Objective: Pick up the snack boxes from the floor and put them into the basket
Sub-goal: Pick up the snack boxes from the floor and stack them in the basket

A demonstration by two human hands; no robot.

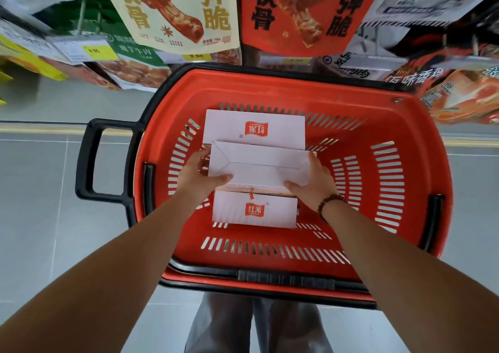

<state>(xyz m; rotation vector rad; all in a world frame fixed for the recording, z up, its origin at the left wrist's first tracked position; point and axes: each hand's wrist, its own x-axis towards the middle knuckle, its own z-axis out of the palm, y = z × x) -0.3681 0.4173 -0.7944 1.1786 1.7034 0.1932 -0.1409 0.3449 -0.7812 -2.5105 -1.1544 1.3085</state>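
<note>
Three white snack boxes are in view, all within the outline of the red shopping basket (270,88). Two lie flat on its slotted bottom with their red logos up: the far box (253,125) on the shelf side and the near box (255,209) on the person's side. The held box (259,165) sits between them from this angle, overlapping an edge of each, with its plain folded underside turned up. Whether it already rests on the pair or hangs just over them I cannot tell.

The left hand (198,174) clasps the box's left end, thumb across the near face and fingers wrapped behind. The right hand (313,182), with a bead bracelet (330,202) at the wrist, mirrors it on the right end. Gripping both short ends keeps the long box level so it can go down squarely. The two lower boxes fill the middle of the bottom, so the third most likely has to bridge them as a second layer.

The basket stands on grey floor tiles (40,217) just below hanging snack packets (172,9), its black side handle (91,161) jutting left, so the arms reach straight down into it. I judge this to be the set-down, with release to follow once the box is seated. This view does not show whether more boxes wait on the floor.
</note>
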